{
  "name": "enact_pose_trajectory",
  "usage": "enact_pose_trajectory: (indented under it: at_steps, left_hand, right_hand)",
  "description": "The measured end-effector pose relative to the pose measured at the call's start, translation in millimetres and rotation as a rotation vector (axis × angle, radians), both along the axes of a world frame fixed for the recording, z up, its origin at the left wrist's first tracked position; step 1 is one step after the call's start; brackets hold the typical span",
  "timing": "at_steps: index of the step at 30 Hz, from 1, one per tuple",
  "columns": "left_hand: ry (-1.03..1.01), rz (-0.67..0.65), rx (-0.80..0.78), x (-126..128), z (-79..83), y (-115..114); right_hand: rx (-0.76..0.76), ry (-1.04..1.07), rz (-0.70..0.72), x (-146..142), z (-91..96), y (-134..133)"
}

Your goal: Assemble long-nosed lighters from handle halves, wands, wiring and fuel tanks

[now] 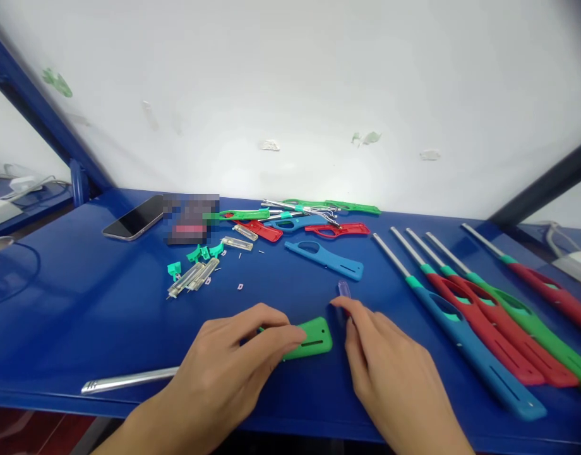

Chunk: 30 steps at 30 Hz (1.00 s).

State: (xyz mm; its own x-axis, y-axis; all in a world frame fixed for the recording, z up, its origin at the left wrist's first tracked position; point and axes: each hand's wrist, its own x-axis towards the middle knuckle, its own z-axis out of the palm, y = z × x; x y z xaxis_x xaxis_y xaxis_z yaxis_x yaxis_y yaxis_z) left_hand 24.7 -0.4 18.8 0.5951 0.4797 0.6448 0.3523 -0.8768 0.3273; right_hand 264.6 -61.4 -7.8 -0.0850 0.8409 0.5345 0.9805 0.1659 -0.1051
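Near front edge of blue surface [82, 316]: L hand [228, 366] laid over green handle [316, 338], fingers [271, 335] curled down and clamped on it, only rounded butt end w/ slot showing past fingertips. Handle flat on surface, butt pointing R. Metal tube [129, 381] flat on surface, sticking out from under L hand toward L, in line w/ handle; join hidden by hand. R hand [389, 373] just R of handle butt, palm down, fingers [340, 308] drawn close together, index tip touching small clear piece [344, 289]; pinched or merely touched, cannot tell, thumb hidden. Bit of red under R fingertips, too small to ID. Far R: row of assembled lighters [465, 335], blue, red, green, side by side, tubes pointing away, handles toward near edge. Mid surface: loose blue handle shell [326, 259], apart from both hands. Behind it, heap of parts [295, 218], red, green, blue shells and tubes mixed. L of centre: small green triggers [200, 253] beside metal strips. Phone [134, 218] face up at back L. White wall [290, 95] behind.
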Motion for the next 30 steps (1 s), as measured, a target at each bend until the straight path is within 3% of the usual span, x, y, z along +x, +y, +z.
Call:
enact_pose_trajectory:
  at_steps: [4,12,15,18,22,26,30]
  left_hand:
    - [-0.071,-0.038,-0.029,7,-1.9,-7]
    - [-0.072,-0.145,-0.082,20,-6.9,-13]
    - [-0.085,-0.166,-0.074,21,-8.4,-12]
    - [-0.091,-0.148,-0.066,20,-10.9,-12]
    - [-0.055,-0.128,-0.025,16,-13.6,-13]
    - [-0.050,-0.143,-0.009,15,-13.8,-13]
    - [-0.039,-0.145,-0.015,14,-14.8,-12]
  right_hand:
    - [-0.047,0.051,0.137,8,1.2,-2]
    - [-0.138,0.340,0.147,14,-2.5,-8]
    - [-0.077,0.449,0.195,13,4.0,-12]
    - [0.095,0.623,0.240,7,8.5,-18]
    - [0.453,1.037,0.027,-12,9.1,-26]
    - [0.390,1.113,-0.051,-37,10.5,-29]
    - [0.350,1.178,0.177,-51,9.0,-25]
